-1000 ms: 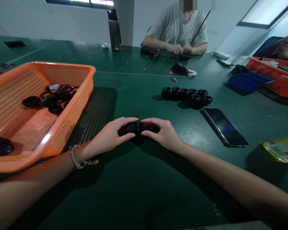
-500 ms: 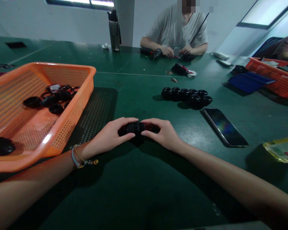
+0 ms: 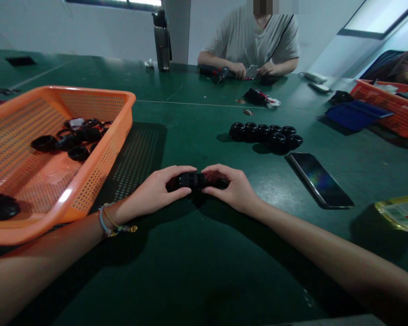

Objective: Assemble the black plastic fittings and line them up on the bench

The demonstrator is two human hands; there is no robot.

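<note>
Between my two hands lies a black ribbed cylindrical part [image 3: 194, 180], just over the green table [image 3: 204, 253]. My left hand [image 3: 172, 183] is wrapped round its left end, thumb in front and fingers behind. Around the right end curls my right hand [image 3: 226, 183], thumb and fingertips pinching it. Both ends of the part are mostly covered by my fingers. Past my right hand, a cluster of similar black round parts [image 3: 263, 132] stands on the table.
At left is an orange basket [image 3: 134, 102] with several black parts [image 3: 78, 136]. A phone [image 3: 321, 180] and a yellow-edged packet [image 3: 401, 213] lie at right. Farther back are a blue tray [image 3: 358, 115], a bottle [image 3: 162, 43], a power drill [image 3: 221, 74] and a person [image 3: 251, 40].
Both hands keep their hold on the black part. My right fingertips have shifted very slightly right, and a little more of the part shows. The view has moved slightly.
</note>
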